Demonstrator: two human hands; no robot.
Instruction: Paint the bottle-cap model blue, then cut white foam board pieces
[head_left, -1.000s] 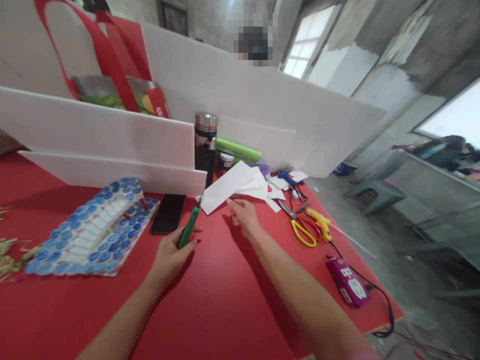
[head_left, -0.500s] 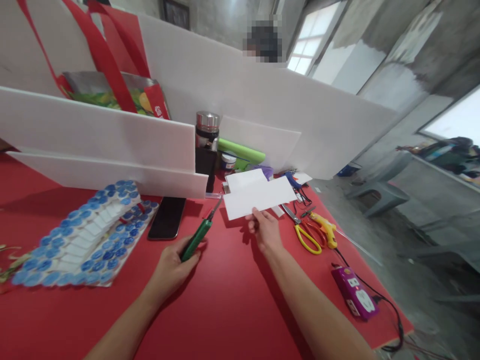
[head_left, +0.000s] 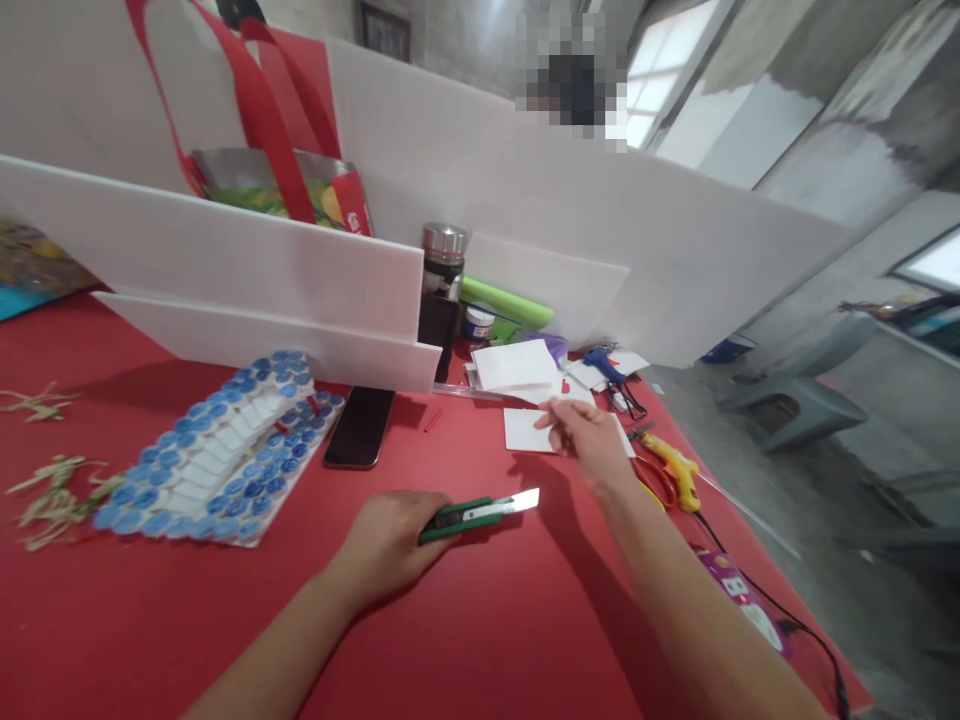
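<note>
My left hand (head_left: 401, 540) is closed around a green utility knife (head_left: 469, 515), its blade out and pointing right above the red tabletop. My right hand (head_left: 589, 440) hovers over or touches a white rectangular board piece (head_left: 525, 430) lying on the table. Its fingers are loosely bent and partly apart, with nothing seen gripped between them; the hand covers part of the piece. Just behind it lie more white pieces (head_left: 514, 366) in a loose stack.
Left are a blue-decorated model (head_left: 184, 450) with steps and a phone (head_left: 360, 428). White boards (head_left: 262, 270) stand behind. On the right lie a yellow glue gun (head_left: 675, 468), a blue glue gun (head_left: 604, 363), red-and-yellow-handled tools (head_left: 654, 482) and a purple power strip (head_left: 739, 595).
The white piece that my right hand held up now lies on the table. My left hand has turned the knife from pointing up and away to pointing right. The view has shifted left.
</note>
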